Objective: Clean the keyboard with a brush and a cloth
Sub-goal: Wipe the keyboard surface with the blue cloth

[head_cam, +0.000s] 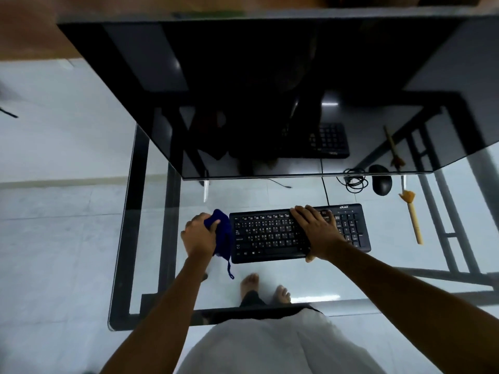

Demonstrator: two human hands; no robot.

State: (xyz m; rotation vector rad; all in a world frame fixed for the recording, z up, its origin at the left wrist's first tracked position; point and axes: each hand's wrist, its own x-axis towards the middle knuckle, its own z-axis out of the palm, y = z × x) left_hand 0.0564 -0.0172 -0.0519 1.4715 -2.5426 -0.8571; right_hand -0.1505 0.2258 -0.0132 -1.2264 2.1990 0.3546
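I'm seeing keyboard lying mid-frame on desk; cloth touching its left edge; brush lying well right; mouse sitting upper left of brush; monitor filling upper frame.

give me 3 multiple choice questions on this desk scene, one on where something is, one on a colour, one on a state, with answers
1. Where does the brush lie?
A) on the glass desk, right of the keyboard
B) in the person's grip
C) on top of the keys

2. What colour is the cloth?
A) white
B) dark blue
C) red

3. What is the right hand doing?
A) curled into an empty fist
B) hanging beside the desk
C) resting flat on the keyboard

Answers:
1 A, the brush lies untouched on the glass, off the keyboard's right end.
2 B, the cloth that the left hand grips at the keyboard's left end is dark blue.
3 C, the right hand lies with its fingers stretched over the keys.
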